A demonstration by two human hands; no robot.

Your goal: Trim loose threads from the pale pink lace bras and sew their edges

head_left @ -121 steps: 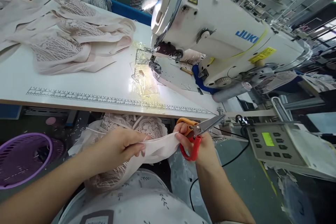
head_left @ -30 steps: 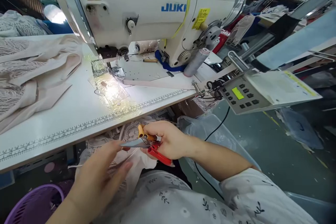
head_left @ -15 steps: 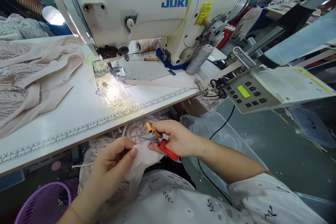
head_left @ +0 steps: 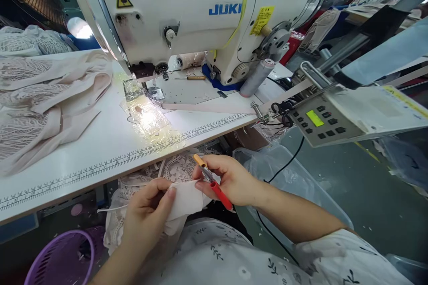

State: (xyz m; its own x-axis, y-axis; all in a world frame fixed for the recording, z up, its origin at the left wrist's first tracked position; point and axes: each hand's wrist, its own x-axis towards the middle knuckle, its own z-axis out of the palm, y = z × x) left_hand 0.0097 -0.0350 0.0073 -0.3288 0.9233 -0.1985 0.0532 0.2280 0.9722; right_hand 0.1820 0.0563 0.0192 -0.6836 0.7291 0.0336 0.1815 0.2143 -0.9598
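Over my lap, below the table edge, my left hand (head_left: 150, 207) pinches a pale fabric piece (head_left: 186, 199) between thumb and fingers. My right hand (head_left: 230, 180) is closed around thread snips (head_left: 209, 176) with one orange and one red handle; its thumb and fingertip also touch the right edge of the fabric. The snips lie tilted across the palm, their blades partly hidden by the fingers. Cream lace fabric (head_left: 179, 167) hangs behind and beneath both hands, bunched against the table's front.
A white JUKI sewing machine (head_left: 187, 18) stands on the table, whose front carries a printed ruler (head_left: 100, 167). Pale lace garments (head_left: 56, 107) lie at the left. A control box (head_left: 327, 116) juts out at right. Below are a purple basket (head_left: 60, 258) and a clear plastic bin (head_left: 287, 178).
The snips have turned in my right hand, their blades leaving the fabric. My right fingertips have come to the fabric's edge, and the piece is now spread flat between both hands.
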